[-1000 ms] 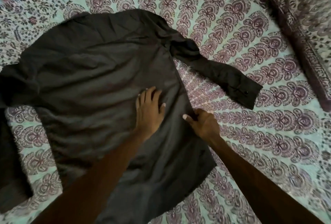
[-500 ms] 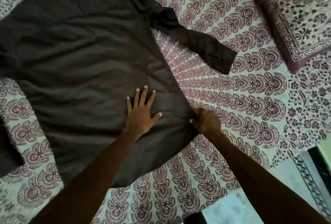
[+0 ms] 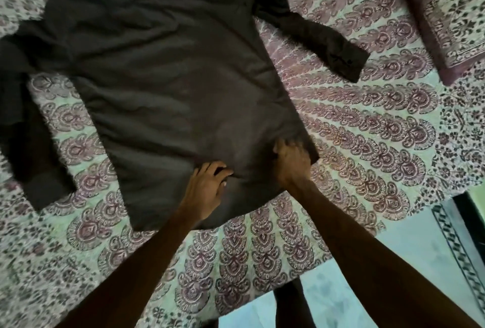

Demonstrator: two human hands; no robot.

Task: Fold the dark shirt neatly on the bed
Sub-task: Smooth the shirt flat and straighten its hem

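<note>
My right hand (image 3: pixel 291 159) is clenched on the dark shirt (image 3: pixel 170 78) at its hem corner, I judge to draw the cloth taut. My left hand (image 3: pixel 206 190), just beside it, has fingers (image 3: pixel 220 174) half curled on the fabric, pinching or pressing I cannot tell. The shirt lies spread on the bed (image 3: pixel 367 131) beyond both hands.

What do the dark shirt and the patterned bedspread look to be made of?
The dark shirt: thin woven cloth, probably cotton or a blend, matte; it shows soft creases and a buttoned cuff. The bedspread: light printed woven cotton, likely; flat, matte, maroon motifs on pale green.
</note>
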